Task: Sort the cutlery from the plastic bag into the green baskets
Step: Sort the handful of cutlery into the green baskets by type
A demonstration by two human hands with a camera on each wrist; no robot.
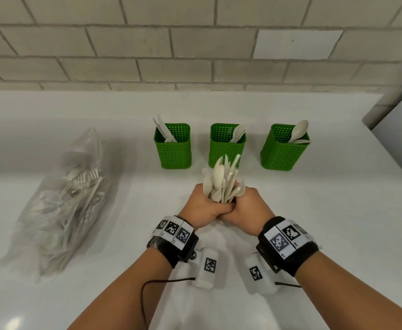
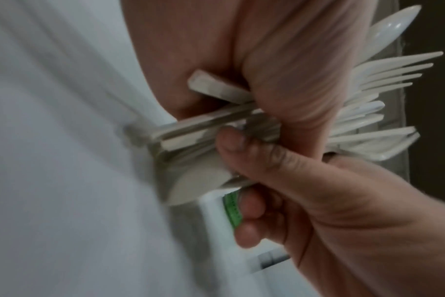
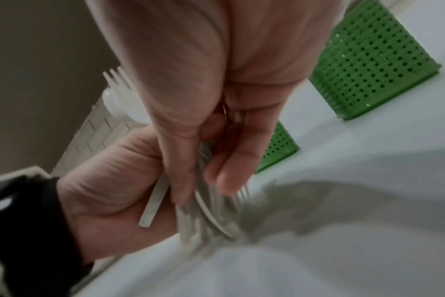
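Both the left hand (image 1: 201, 207) and the right hand (image 1: 247, 210) are clutching one mixed bundle of cutlery (image 1: 221, 181) upright above the bench (image 1: 314, 198), probably to square it before sorting into the green baskets (image 1: 226, 146); the plastic bag (image 1: 59, 206) is lying well left.

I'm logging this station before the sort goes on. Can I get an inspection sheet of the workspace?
Surface: white counter, no spills seen.
Job's things: plastic bag lying left, cutlery inside; three green baskets in a row, holding knives, forks, spoons left to right; mixed cutlery bundle held upright.
Clutter: nothing seen.
Hands: left hand and right hand both grip the bundle.
Cables: thin black cord at the left wrist band.
Surroundings: pale brick wall behind.
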